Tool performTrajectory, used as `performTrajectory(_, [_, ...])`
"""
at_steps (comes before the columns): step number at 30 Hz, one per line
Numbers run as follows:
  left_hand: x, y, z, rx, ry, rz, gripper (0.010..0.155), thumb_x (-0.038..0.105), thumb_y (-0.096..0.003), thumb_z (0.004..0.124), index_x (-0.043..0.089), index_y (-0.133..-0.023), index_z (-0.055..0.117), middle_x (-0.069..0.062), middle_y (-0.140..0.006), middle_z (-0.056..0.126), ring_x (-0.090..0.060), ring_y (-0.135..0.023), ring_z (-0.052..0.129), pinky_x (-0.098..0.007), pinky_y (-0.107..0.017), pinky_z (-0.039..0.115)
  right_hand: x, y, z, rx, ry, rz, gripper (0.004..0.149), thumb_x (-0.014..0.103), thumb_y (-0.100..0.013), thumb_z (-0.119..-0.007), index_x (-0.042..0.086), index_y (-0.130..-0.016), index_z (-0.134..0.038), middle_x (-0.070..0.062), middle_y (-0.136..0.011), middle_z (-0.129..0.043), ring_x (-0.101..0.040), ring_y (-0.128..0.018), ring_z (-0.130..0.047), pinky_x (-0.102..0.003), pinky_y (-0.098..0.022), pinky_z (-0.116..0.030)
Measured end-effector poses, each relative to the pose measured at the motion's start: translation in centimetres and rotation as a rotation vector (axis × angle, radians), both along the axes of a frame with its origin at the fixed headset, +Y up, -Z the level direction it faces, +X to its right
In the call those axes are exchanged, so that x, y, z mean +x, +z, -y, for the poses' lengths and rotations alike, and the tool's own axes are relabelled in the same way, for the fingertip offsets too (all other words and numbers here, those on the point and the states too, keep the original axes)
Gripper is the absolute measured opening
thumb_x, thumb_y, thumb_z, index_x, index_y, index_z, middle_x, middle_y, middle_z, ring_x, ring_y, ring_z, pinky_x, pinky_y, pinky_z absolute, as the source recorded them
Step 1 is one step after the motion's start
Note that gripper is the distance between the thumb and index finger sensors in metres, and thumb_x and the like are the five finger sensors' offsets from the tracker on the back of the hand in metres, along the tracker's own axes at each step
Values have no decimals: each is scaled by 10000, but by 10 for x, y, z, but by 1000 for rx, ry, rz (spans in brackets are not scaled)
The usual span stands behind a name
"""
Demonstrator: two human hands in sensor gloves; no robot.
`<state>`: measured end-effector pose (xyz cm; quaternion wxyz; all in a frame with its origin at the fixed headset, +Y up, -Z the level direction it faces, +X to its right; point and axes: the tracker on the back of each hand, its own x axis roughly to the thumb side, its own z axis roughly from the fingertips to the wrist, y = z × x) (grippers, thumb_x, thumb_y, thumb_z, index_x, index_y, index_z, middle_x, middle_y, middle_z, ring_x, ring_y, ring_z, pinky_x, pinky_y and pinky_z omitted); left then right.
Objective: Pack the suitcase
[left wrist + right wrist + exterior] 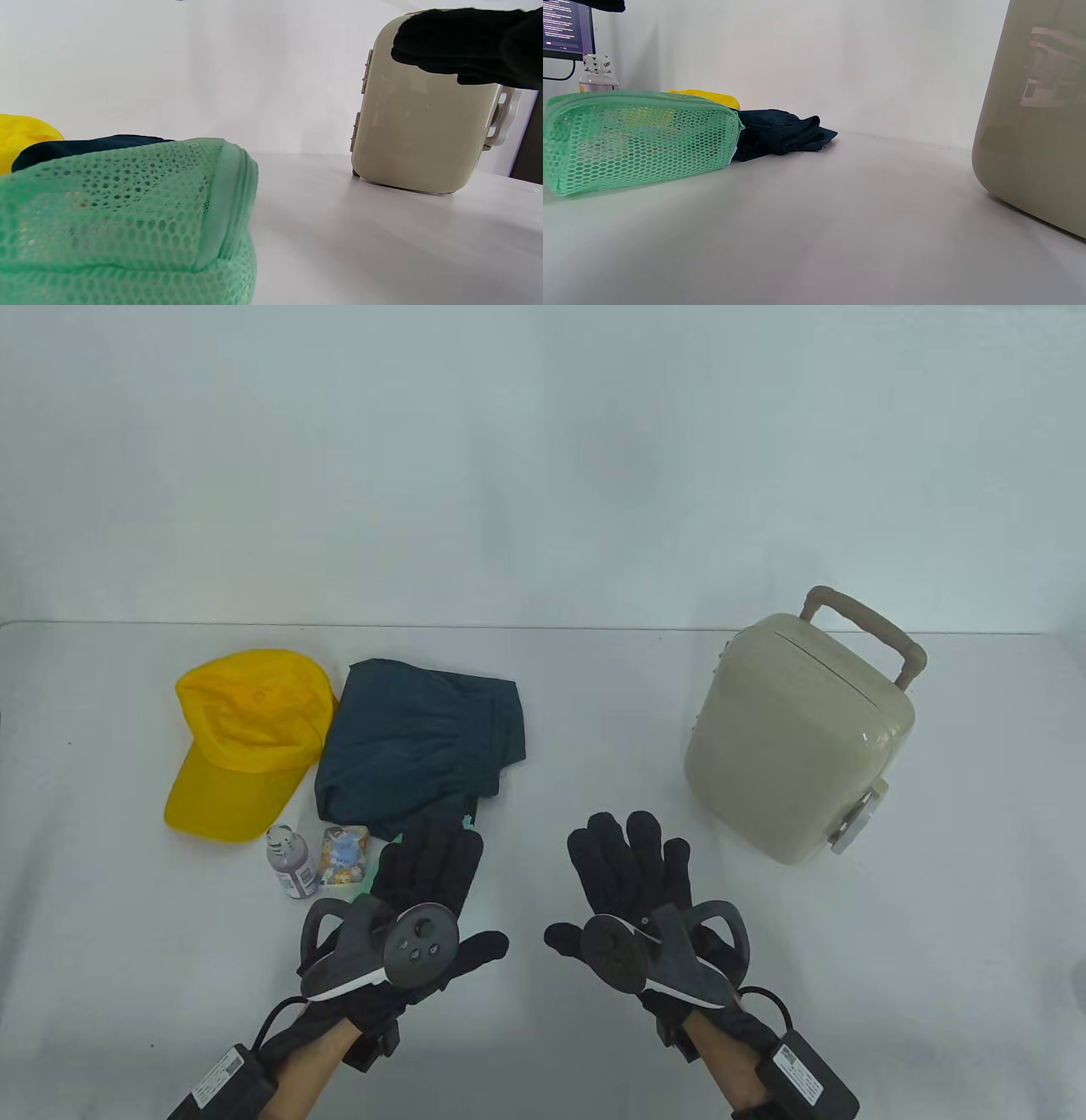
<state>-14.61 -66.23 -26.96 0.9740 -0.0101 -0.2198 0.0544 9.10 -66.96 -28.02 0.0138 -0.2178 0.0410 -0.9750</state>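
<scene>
Beige glossy hard-shell suitcase shut | green honeycomb mesh pouch | both hands' fingers spread wide, holding nothing

Your left hand and right hand both wear black fabric gloves that cover every finger. Strapped to the back of each is a dark grey tracker with a round face; the left one shows small buttons, and both have a white edge beneath and a looped ring behind. At each wrist sits a black box with a white printed label, and a thin black cable runs into it. Bare skin shows on your forearms.
</scene>
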Motion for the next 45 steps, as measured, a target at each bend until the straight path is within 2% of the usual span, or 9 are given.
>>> performTrajectory(17, [0, -1, 0, 4, -3, 10, 979, 721, -469, 513, 155, -1164, 118, -172, -1234, 98, -450, -1137, 137, -584, -821, 323, 0, -1, 0, -17, 8, 12, 936, 741, -452, -389, 157, -1156, -192, -135, -1254, -252, -521, -1136, -363, -698, -757, -389])
performTrajectory(21, [1, 0, 0, 17, -21, 11, 974, 719, -470, 519, 161, -1165, 125, -171, -1238, 113, -451, -1142, 149, -593, -820, 337, 0, 0, -7, 6, 2, 15, 934, 744, -453, -389, 159, -1159, -209, -136, -1253, -278, -510, -1134, -403, -691, -758, -415])
performTrajectory(24, [1, 0, 0, 29, -38, 9, 973, 717, -471, 524, 162, -1169, 134, -171, -1242, 123, -452, -1145, 159, -597, -819, 343, 3, -1, -20, 47, -25, 38, 923, 740, -460, -402, 165, -1160, -226, -132, -1251, -296, -500, -1132, -441, -689, -756, -443])
performTrajectory(27, [1, 0, -1, 39, -35, 4, 967, 716, -473, 525, 168, -1169, 138, -168, -1244, 128, -450, -1147, 162, -599, -819, 342, 13, -5, -46, 131, -41, 102, 909, 735, -466, -422, 172, -1160, -257, -129, -1249, -323, -483, -1128, -480, -679, -756, -475])
performTrajectory(34, [-1, 1, -3, 60, -44, -5, 944, 710, -478, 539, 198, -1176, 160, -147, -1253, 154, -444, -1158, 183, -613, -816, 360, 66, -35, -130, 289, -26, 349, 888, 725, -479, -478, 168, -1156, -338, -133, -1233, -421, -453, -1097, -584, -650, -753, -532])
performTrajectory(39, [1, 2, -3, 68, -56, -2, 939, 708, -480, 543, 201, -1177, 170, -145, -1256, 169, -444, -1163, 203, -616, -814, 371, 104, -71, -167, 261, 47, 550, 885, 711, -486, -532, 144, -1150, -387, -155, -1211, -486, -440, -1057, -653, -629, -738, -581])
performTrajectory(45, [-1, 1, -4, 70, -56, -14, 937, 707, -481, 545, 203, -1177, 173, -142, -1258, 185, -446, -1166, 219, -618, -812, 379, 122, -110, -173, 151, 162, 697, 897, 707, -484, -553, 120, -1148, -414, -172, -1193, -535, -436, -1021, -703, -609, -716, -630])
